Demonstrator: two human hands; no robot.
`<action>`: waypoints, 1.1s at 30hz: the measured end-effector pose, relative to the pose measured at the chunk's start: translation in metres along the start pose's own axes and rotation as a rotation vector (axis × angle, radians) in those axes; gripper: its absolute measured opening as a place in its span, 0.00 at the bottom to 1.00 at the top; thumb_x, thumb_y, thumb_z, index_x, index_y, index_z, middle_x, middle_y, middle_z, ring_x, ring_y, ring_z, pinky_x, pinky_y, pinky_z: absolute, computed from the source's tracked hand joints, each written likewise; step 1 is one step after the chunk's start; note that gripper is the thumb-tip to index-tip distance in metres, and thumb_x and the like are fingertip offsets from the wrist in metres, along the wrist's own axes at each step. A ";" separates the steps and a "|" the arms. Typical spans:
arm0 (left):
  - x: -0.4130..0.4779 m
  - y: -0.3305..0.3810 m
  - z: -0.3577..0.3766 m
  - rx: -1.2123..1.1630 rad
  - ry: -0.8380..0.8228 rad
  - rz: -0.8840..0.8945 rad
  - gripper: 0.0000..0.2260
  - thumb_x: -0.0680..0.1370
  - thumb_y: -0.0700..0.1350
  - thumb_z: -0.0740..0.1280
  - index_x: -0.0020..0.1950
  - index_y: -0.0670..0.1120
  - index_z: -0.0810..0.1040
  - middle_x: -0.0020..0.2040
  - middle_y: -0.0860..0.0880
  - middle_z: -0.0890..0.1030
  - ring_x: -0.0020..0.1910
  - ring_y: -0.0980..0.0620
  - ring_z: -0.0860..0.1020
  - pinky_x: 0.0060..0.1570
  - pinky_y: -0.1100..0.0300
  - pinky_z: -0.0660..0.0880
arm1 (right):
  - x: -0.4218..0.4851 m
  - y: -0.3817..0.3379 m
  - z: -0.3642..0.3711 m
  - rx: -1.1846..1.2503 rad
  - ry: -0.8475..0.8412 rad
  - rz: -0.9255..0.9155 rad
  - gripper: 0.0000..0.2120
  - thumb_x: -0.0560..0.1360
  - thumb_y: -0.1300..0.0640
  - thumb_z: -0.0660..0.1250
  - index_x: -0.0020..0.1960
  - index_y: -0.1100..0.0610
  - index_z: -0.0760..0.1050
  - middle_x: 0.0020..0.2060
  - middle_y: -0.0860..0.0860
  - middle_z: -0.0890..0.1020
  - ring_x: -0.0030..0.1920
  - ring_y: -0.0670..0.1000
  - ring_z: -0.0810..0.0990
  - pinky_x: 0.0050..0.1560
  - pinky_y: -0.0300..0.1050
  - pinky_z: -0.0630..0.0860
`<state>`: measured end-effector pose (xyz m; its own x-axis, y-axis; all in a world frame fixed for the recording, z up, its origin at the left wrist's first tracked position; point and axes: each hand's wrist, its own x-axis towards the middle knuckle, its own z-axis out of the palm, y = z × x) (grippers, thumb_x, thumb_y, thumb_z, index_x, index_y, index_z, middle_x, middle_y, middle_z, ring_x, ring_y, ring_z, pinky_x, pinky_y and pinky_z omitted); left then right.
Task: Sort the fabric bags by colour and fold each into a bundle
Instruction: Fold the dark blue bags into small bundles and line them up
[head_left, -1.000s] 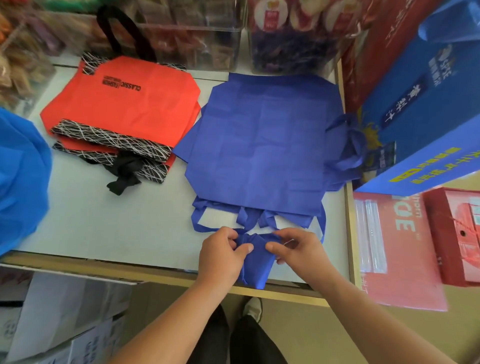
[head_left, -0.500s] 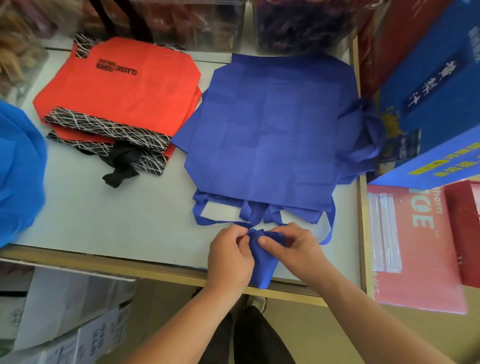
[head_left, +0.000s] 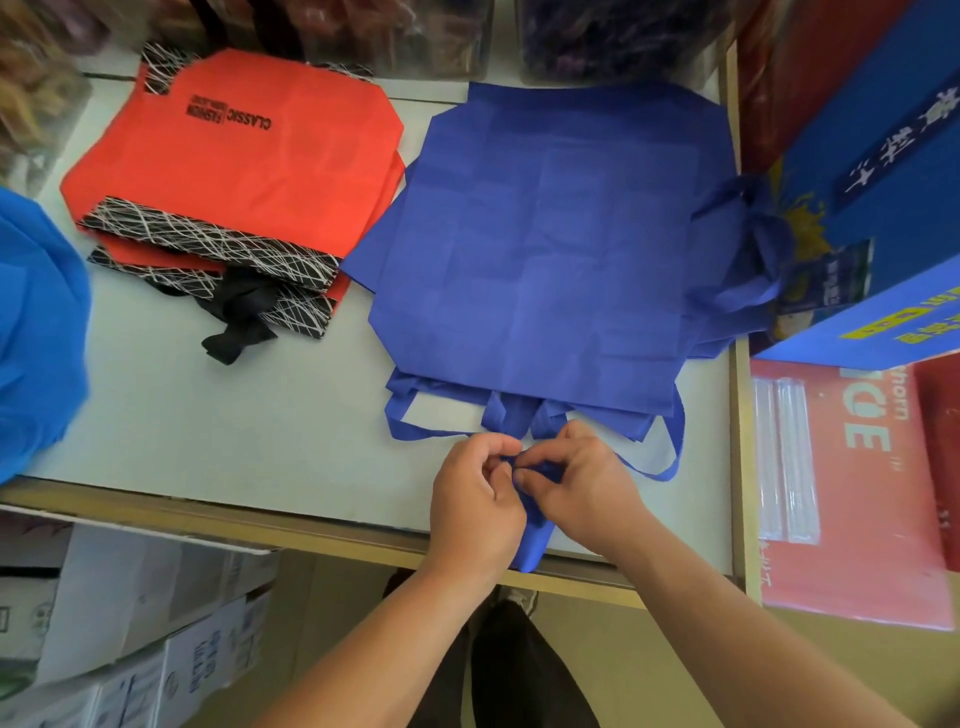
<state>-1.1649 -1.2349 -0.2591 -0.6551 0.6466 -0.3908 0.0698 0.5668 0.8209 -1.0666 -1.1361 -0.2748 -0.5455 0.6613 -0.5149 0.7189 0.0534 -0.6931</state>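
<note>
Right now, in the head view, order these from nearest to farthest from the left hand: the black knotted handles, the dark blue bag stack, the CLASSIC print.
1. Dark blue bag stack, just ahead of the left hand.
2. Black knotted handles, ahead to the left.
3. CLASSIC print, far back left, on the orange bag.

Shop clutter around pale tabletop (head_left: 234, 426).
Blue box (head_left: 893, 208) and red packet (head_left: 852, 499) right; cardboard cartons (head_left: 130, 639) below left.
</note>
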 end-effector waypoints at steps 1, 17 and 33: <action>-0.002 0.001 0.002 -0.015 -0.007 0.004 0.16 0.81 0.35 0.64 0.51 0.57 0.79 0.51 0.58 0.82 0.52 0.61 0.80 0.49 0.70 0.77 | 0.001 -0.003 0.001 -0.021 -0.011 0.011 0.07 0.76 0.52 0.75 0.46 0.40 0.85 0.43 0.43 0.72 0.44 0.43 0.75 0.45 0.46 0.77; -0.014 -0.028 -0.012 0.290 0.138 0.112 0.12 0.72 0.52 0.79 0.50 0.53 0.78 0.45 0.60 0.75 0.45 0.57 0.75 0.42 0.64 0.74 | -0.016 0.005 -0.021 0.410 -0.074 0.106 0.05 0.80 0.62 0.71 0.48 0.57 0.85 0.33 0.55 0.84 0.31 0.50 0.79 0.36 0.41 0.81; 0.009 -0.023 -0.013 0.241 0.173 0.245 0.03 0.77 0.41 0.74 0.49 0.48 0.83 0.43 0.56 0.78 0.46 0.52 0.76 0.44 0.54 0.79 | -0.018 -0.004 0.006 0.526 0.083 0.109 0.04 0.79 0.60 0.72 0.49 0.54 0.86 0.38 0.47 0.85 0.30 0.42 0.75 0.30 0.38 0.74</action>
<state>-1.1817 -1.2486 -0.2757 -0.7131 0.6936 -0.1024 0.4011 0.5234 0.7517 -1.0625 -1.1529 -0.2659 -0.4291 0.6998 -0.5711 0.4451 -0.3863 -0.8079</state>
